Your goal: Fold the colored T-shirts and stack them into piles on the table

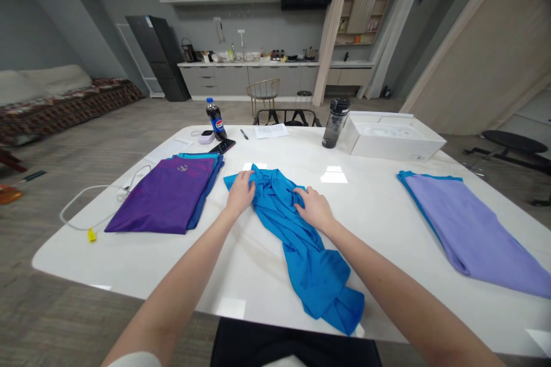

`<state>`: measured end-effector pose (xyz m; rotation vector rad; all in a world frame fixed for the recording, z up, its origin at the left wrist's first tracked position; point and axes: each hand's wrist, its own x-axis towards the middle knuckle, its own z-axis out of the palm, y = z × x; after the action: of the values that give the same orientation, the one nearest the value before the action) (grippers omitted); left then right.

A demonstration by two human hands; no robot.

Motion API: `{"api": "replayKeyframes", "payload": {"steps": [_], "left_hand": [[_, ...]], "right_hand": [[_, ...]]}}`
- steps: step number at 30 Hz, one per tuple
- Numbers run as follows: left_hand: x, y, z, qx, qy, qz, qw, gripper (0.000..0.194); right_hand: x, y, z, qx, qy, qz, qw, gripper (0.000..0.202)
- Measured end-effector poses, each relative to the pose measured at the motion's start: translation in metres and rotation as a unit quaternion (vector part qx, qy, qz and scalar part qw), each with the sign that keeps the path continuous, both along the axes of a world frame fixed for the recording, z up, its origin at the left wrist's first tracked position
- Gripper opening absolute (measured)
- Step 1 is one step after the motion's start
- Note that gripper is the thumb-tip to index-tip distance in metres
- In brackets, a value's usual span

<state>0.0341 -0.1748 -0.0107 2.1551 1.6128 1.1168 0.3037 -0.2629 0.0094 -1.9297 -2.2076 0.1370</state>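
A bright blue garment, crumpled and bunched lengthwise, lies on the white table in front of me. Its lower end reaches the near edge. My left hand grips the far left part of the cloth, fingers closed over the fabric. On the right side of the same piece, my right hand pinches a fold with curled fingers. Folded clothes lie to either side: a purple garment on a stack at the left, and a lavender garment over a blue one at the right.
Along the far side stand a cola bottle, a dark tumbler and a white box. A phone, a pen and a paper sheet lie there too. A white cable hangs over the left edge.
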Motion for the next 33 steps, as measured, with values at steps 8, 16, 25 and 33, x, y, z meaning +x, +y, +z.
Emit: {"api": "replayKeyframes", "payload": {"steps": [8,16,25,33], "left_hand": [[0.021,0.004,-0.039,-0.144,0.182,-0.003,0.973,0.071],[0.018,0.007,-0.047,-0.148,0.255,0.004,0.956,0.07],[0.013,0.006,-0.043,-0.158,0.252,-0.014,0.955,0.081],[0.01,0.009,-0.045,-0.165,0.255,-0.026,0.952,0.082]], "right_hand": [[0.042,-0.004,-0.005,-0.041,-0.059,0.028,0.997,0.029],[-0.008,-0.004,-0.003,0.018,0.012,0.087,0.996,0.035],[0.122,0.001,-0.019,0.006,0.007,0.05,0.999,0.037],[0.253,-0.003,-0.022,0.051,-0.002,-0.24,0.969,0.037]]}}
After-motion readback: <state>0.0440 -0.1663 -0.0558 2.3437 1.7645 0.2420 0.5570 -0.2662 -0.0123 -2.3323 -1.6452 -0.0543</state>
